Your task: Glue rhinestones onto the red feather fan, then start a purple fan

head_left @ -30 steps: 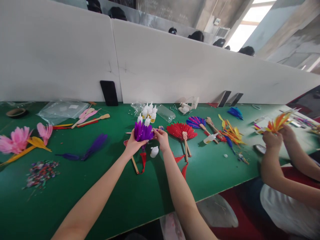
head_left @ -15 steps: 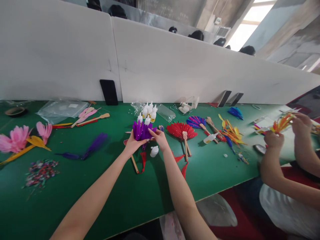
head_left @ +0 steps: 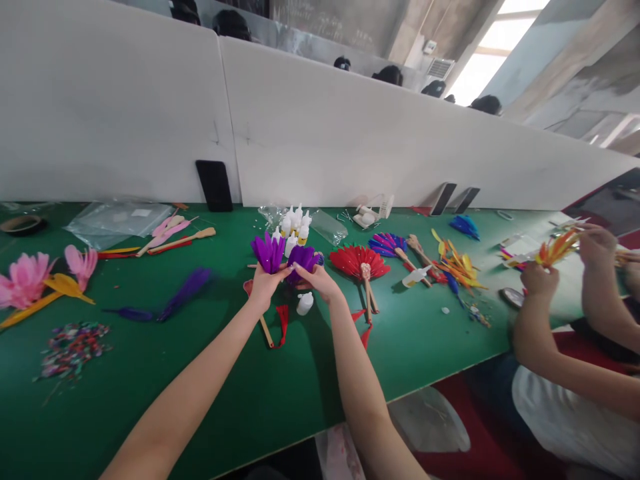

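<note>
My left hand (head_left: 266,285) is closed around the lower ends of a bunch of purple feathers (head_left: 269,252), which fan upward. Close beside it, my right hand (head_left: 320,280) pinches a second purple feather bunch (head_left: 302,257). The fingertips of both hands meet between the two bunches. Below my hands lies a wooden handle (head_left: 267,331) with a red tassel (head_left: 283,325). A small white bottle (head_left: 305,303) stands just under my right hand. Several white glue bottles (head_left: 299,223) are grouped behind the feathers.
A red feather fan (head_left: 359,262) lies to the right, with a blue-purple fan (head_left: 389,244) behind it. Loose purple feathers (head_left: 186,293), pink feathers (head_left: 25,280) and a pile of coloured scraps (head_left: 74,350) lie left. Another person's hands (head_left: 540,280) hold orange feathers at far right.
The purple feathers, together in one cluster before, now show as two separate bunches, one in each hand. My left hand's bunch has shifted slightly left and up.
</note>
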Demonstrator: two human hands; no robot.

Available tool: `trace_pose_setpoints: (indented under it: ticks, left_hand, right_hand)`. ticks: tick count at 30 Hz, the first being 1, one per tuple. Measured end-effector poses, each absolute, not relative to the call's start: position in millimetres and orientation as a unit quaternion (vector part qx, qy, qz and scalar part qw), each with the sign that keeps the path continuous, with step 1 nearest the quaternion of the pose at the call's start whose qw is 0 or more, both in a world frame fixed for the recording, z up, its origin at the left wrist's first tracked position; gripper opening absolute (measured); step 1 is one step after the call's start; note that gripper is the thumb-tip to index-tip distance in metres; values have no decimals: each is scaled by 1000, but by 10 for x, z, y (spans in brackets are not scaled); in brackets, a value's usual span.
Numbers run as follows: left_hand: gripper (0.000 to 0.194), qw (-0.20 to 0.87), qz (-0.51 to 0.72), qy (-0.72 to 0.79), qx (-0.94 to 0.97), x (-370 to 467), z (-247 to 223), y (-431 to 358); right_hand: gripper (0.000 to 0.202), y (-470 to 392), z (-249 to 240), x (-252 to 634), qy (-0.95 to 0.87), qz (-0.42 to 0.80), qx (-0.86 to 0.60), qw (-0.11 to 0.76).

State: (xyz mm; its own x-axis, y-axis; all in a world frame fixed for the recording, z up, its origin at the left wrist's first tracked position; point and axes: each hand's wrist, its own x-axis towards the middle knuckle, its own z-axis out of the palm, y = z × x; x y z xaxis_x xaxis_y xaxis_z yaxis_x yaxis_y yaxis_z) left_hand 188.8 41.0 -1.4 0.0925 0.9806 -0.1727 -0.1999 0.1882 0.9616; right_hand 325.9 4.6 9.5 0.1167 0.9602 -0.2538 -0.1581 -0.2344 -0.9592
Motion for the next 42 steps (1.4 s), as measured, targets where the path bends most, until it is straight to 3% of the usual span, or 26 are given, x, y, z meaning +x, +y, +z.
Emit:
trace_pose_setpoints:
  ticks: [7, 19, 35, 42]
  left_hand:
    - [47, 674, 466, 433, 376, 2027, 42, 419]
    - [45, 675, 482, 455, 325, 2184, 4, 422]
    - [45, 642, 492, 470, 353, 2225, -104, 478]
    - [31, 575, 504, 495, 413, 2166, -160, 534]
  right_hand:
    - [37, 16, 139, 3354, -425, 551, -546, 467]
    - [28, 4, 110, 3440, -431, 524, -559, 477]
    - [28, -5, 78, 3424, -450, 497, -574, 470]
    - [21, 7, 37, 3454, -446, 463, -610, 464]
